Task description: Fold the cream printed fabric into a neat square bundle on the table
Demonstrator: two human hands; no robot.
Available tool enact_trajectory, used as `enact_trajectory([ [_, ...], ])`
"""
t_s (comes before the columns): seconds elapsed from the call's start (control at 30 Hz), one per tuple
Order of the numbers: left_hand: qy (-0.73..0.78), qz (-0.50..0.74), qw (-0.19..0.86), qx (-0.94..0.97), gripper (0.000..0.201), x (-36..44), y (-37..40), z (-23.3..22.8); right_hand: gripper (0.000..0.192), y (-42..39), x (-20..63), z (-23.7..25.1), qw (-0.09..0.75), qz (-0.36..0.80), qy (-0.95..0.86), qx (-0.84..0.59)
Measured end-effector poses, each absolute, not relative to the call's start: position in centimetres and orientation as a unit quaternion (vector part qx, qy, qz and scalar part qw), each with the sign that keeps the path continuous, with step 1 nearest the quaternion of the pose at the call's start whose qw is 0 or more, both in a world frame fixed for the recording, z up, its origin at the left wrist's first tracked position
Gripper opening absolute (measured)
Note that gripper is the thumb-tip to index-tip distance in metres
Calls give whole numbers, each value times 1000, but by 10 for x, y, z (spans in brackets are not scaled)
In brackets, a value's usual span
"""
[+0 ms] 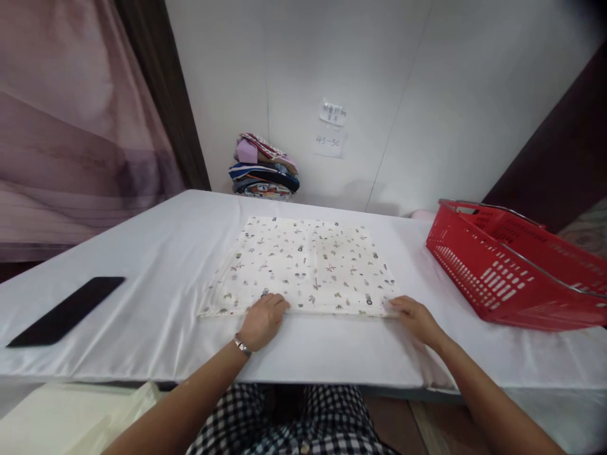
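The pale printed cloth (332, 265) lies flat on the white-covered table (142, 253), directly in front of the person. I take its middle as the centre of the clock. A faint line runs down it from twelve toward six; how many layers there are, I cannot tell.

The left hand (263, 321) is at about seven o'clock, with its fingers close together over the near edge. The right hand (417, 318) is at four o'clock, its fingertips reaching the near corner of that side. Whether either hand pinches the fabric or only presses it, I cannot tell — the thumbs do not show clearly enough.

The step in hand seems to be the straightening of the near edge, because this edge looks almost straight between the hands. In my judgement, the next move calls for an even touch from both hands: the corner held in line at four o'clock, and the small wrinkles toward eight o'clock smoothed without pulling the cloth askew.

Around it, a red basket (465, 234) stands at three o'clock, a black flat object (69, 313) lies at eight to nine, and a stack of fabrics (265, 170) sits at eleven — all apart from the cloth.
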State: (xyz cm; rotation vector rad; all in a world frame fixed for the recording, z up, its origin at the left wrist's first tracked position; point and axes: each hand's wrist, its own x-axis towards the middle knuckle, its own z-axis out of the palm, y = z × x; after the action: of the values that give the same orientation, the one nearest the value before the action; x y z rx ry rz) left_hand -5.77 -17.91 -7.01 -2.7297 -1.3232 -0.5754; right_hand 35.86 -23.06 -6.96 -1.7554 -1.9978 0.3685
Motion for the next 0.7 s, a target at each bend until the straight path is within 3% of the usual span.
enact_trajectory([
  [0.1, -436, -177, 26, -882, 28, -56, -180, -70, 34, -213, 322, -55, 268, 163, -724, -614],
  [0.2, -437, -170, 23, -883, 27, -54, -182, -69, 37, -191, 265, -42, 257, 207, -754, -568],
  [0.37, -438, -171, 10, -883, 25, -54, -184, -72, 47, -150, 189, -42, 158, 211, -861, -435],
  [0.5, -445, -176, 9, -878, 24, -56, -186, -76, 55, -119, 180, -61, 41, 163, -876, -452],
  [0.7, -444, -188, -9, -876, 24, -58, -187, -79, 61, -110, 183, -79, 34, 81, -880, -466],
])
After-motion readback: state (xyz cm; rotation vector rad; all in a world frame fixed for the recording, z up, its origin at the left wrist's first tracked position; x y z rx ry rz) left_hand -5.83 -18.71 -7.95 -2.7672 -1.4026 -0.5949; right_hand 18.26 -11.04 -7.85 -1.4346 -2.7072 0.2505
